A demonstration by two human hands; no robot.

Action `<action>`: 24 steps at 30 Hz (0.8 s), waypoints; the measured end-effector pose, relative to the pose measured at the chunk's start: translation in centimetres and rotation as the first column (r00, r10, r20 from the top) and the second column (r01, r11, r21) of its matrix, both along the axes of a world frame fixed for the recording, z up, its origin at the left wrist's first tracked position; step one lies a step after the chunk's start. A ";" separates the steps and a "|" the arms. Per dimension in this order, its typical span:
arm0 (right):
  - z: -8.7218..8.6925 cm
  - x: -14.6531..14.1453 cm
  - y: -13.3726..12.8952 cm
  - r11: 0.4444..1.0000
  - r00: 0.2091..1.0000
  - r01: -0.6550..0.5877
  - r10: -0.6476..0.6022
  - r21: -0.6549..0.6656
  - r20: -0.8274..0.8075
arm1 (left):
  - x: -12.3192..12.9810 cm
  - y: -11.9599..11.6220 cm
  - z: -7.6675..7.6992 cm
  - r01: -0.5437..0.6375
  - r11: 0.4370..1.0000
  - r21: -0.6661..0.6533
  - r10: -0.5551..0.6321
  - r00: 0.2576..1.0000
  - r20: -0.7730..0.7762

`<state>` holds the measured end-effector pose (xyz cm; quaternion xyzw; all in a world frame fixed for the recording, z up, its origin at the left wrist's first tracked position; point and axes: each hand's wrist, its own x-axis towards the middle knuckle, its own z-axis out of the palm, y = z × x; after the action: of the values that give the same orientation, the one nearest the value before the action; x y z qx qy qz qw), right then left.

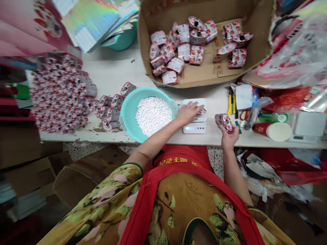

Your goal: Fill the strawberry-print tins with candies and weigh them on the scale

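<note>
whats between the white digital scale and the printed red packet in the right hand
Bare white tabletop shows between the scale and the packet in the head view.

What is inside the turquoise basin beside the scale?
Many small whitish tablets lie inside the basin, hiding the bottom beneath them. The left forearm covers part of the basin.

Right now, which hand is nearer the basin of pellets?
Left: the left hand is over a scale just right of that basin; the right hand holds a packet farther right.
</note>
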<state>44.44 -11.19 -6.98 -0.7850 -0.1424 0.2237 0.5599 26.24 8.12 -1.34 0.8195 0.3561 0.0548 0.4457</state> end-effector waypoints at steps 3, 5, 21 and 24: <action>0.4 -0.6 1.7 0.999 0.998 -0.052 0.051 0.013 0.034 | 0.1 0.7 0.3 -0.011 1.000 -0.022 0.010 0.997 -0.073; 0.4 -1.4 3.3 0.992 0.992 -0.121 0.120 0.028 0.040 | -2.8 1.3 2.5 -0.161 0.987 0.005 0.160 0.986 0.056; 0.0 -4.3 9.5 0.830 0.812 -0.497 0.548 -0.252 0.202 | -36.5 1.3 -0.5 -0.776 0.440 0.452 0.885 0.288 -0.366; 0.5 -3.2 8.1 0.860 0.846 -0.470 0.503 -0.200 0.176 | -37.2 3.3 -2.7 -0.774 0.480 0.413 0.871 0.366 -0.328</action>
<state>41.26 -3.06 -6.44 -0.7825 -0.3817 0.2793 0.4050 -10.99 11.43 -4.06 0.5504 0.8125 0.0908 0.1695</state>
